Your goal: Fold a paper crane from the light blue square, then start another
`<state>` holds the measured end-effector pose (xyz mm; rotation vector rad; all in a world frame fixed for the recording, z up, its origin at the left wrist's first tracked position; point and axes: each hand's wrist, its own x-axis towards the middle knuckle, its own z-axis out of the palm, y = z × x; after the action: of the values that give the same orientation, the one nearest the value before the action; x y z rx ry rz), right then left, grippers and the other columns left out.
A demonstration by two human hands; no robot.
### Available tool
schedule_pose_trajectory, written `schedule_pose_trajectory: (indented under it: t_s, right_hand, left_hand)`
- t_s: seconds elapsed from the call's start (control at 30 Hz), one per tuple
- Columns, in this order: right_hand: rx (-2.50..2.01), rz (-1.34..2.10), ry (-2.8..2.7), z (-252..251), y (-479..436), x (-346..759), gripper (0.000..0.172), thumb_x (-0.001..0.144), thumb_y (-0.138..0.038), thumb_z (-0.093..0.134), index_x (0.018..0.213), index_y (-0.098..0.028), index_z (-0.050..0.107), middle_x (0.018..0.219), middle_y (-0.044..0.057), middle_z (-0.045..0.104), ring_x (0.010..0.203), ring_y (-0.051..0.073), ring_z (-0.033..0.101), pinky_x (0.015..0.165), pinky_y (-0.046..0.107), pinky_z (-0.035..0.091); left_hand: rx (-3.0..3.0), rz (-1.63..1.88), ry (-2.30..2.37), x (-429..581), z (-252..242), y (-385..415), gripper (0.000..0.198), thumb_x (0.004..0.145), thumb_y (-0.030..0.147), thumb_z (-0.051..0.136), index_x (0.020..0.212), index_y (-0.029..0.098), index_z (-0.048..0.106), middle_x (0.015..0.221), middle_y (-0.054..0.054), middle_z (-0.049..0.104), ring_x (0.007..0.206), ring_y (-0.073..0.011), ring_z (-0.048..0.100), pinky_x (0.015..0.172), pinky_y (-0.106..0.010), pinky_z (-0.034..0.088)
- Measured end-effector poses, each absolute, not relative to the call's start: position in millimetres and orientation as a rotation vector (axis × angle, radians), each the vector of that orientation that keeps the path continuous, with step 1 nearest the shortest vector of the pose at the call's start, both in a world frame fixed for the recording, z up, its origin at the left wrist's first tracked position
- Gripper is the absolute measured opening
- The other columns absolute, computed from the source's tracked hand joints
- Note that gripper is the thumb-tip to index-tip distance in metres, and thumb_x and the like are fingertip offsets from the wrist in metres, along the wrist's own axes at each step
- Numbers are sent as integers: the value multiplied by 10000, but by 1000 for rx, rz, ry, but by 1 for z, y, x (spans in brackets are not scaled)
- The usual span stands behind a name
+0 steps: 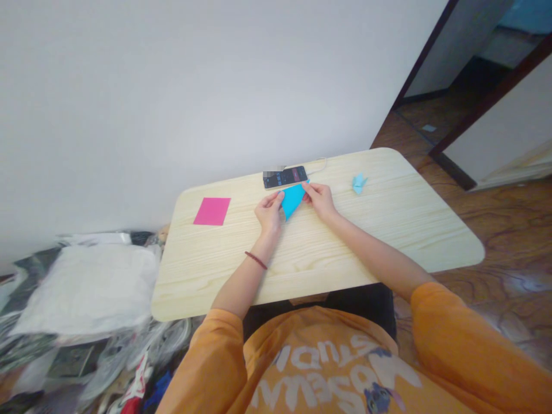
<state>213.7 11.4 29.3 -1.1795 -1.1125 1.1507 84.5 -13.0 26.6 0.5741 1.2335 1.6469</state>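
Observation:
A bright blue sheet of paper (pixel 293 200), bent or folded into a slanted shape, is held between my two hands near the middle of the table. My left hand (pixel 269 213) pinches its left edge, thumb on top. At the upper right corner, my right hand (pixel 319 198) has the paper between thumb and fingers. A paler underside or edge shows at the lower left of the sheet. Just beyond the paper lies a phone (pixel 285 177) with its screen lit. The fingers under the paper are hidden.
On the pale wooden table (pixel 328 253), a flat pink paper square (pixel 212 211) lies to the left. A small light-blue folded paper piece (pixel 359 183) sits to the right. A white cable (pixel 319 167) runs from the phone. Behind the table stands a white wall (pixel 194 86).

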Motion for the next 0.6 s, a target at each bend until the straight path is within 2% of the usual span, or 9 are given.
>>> schedule_pose_trajectory:
  t_s: [0.1, 0.2, 0.43, 0.6]
  right_hand:
    - [-1189, 1094, -1133, 30, 10, 214, 560, 673, -703, 572, 477, -182, 508, 446, -11, 461, 429, 80, 391, 429, 242, 308]
    - [-1137, 1214, -1086, 31, 8, 211, 546, 681, -711, 558, 544, -183, 529, 486, -12, 484, 422, 75, 403, 391, 229, 294]
    - [-1159, 1267, -1108, 31, 5, 204, 487, 592, -656, 683, 661, -220, 477, 514, -47, 521, 420, 82, 432, 360, 213, 306]
    - [-1088, 1291, -1297, 28, 5, 204, 517, 642, -692, 611, 559, -187, 537, 492, -20, 512, 430, 86, 421, 414, 240, 311]
  left_hand:
    - [556, 1650, 1239, 85, 28, -13, 311, 526, 277, 830, 753, 119, 686, 729, -56, 700, 707, -151, 659, 712, -280, 524]
    - [539, 1670, 1243, 85, 28, -12, 309, 523, 271, 831, 749, 120, 684, 722, -51, 698, 700, -146, 656, 707, -271, 523]
    - [473, 1734, 1182, 86, 28, -11, 301, 542, 274, 823, 757, 132, 669, 786, -58, 707, 781, -163, 668, 737, -278, 526]
    - [445, 1747, 1182, 88, 29, -12, 291, 566, 275, 814, 774, 139, 661, 823, -61, 709, 836, -167, 667, 751, -272, 528]
